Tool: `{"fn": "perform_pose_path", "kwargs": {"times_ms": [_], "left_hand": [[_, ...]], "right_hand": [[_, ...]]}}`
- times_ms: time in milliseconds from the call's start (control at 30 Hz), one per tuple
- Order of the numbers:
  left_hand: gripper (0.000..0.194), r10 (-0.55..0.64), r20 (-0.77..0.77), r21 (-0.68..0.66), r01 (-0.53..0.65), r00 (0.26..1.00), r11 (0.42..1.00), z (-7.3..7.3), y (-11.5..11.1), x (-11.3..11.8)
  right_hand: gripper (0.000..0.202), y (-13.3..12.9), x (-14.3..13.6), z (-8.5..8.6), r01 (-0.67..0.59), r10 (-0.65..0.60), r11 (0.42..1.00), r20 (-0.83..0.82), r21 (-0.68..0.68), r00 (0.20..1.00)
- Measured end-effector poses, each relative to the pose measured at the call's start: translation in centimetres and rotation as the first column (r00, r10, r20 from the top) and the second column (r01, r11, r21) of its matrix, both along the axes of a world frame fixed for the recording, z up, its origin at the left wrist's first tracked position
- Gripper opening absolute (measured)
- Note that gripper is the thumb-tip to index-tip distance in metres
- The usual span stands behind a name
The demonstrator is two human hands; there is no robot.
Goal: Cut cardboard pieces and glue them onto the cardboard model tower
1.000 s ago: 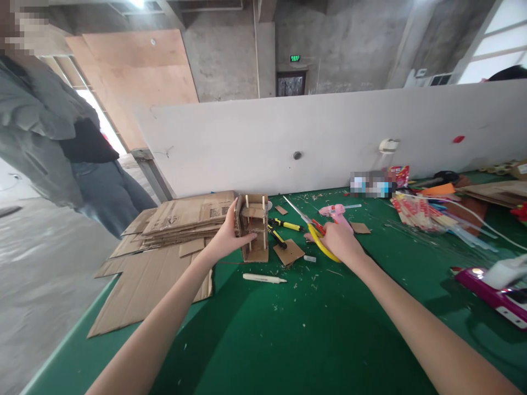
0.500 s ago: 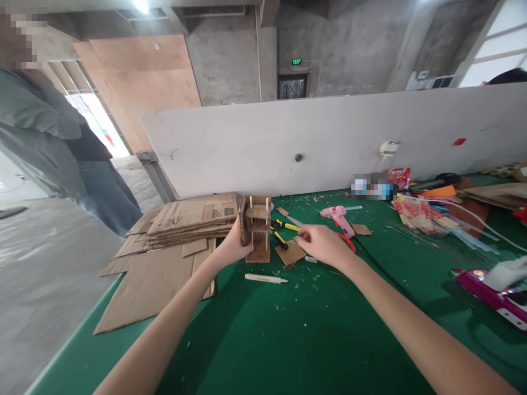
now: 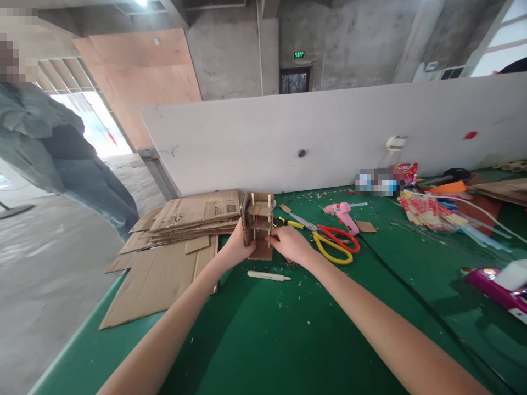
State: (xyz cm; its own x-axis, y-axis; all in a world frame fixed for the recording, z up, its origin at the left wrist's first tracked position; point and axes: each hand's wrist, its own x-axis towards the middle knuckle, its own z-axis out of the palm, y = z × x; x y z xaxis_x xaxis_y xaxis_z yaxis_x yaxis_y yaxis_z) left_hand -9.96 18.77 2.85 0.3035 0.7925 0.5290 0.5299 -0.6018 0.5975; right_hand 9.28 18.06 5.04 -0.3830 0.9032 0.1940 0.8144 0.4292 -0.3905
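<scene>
A small cardboard shelf model (image 3: 261, 224) with light wooden sticks at its front stands on the green table. My left hand (image 3: 239, 245) is closed around its left side, the thumb near the lower front. At its right side is my right hand (image 3: 287, 242), fingers drawn together at the lower right stick; the fingertips are partly hidden. A white marker pen (image 3: 268, 275) lies just in front of the model. Scissors with red and yellow handles (image 3: 333, 244) rest to the right of my right hand. Behind that hand, yellow-and-black pliers (image 3: 291, 223) are partly covered.
Flat cardboard sheets (image 3: 164, 269) are stacked at the left. A pink glue gun (image 3: 343, 215) lies at the back, its cord running right. Glue sticks and packets (image 3: 432, 214) and a purple power strip (image 3: 498, 288) are further right. A person (image 3: 78, 153) stands beyond the table's left edge.
My right hand has moved left from above the scissors to the model's right side, uncovering the scissors' handles. My left hand keeps its hold. The person at the left has shifted slightly.
</scene>
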Motion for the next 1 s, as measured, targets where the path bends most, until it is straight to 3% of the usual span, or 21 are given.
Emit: {"fn": "perform_pose_path", "kwargs": {"times_ms": [1000], "left_hand": [[0.061, 0.09, -0.02, 0.003, -0.09, 0.996, 0.996, -1.1, -0.4, 0.5]], "right_hand": [[0.031, 0.2, -0.4, -1.5, 0.007, -0.01, 0.998, 0.053, 0.056, 0.999]]}}
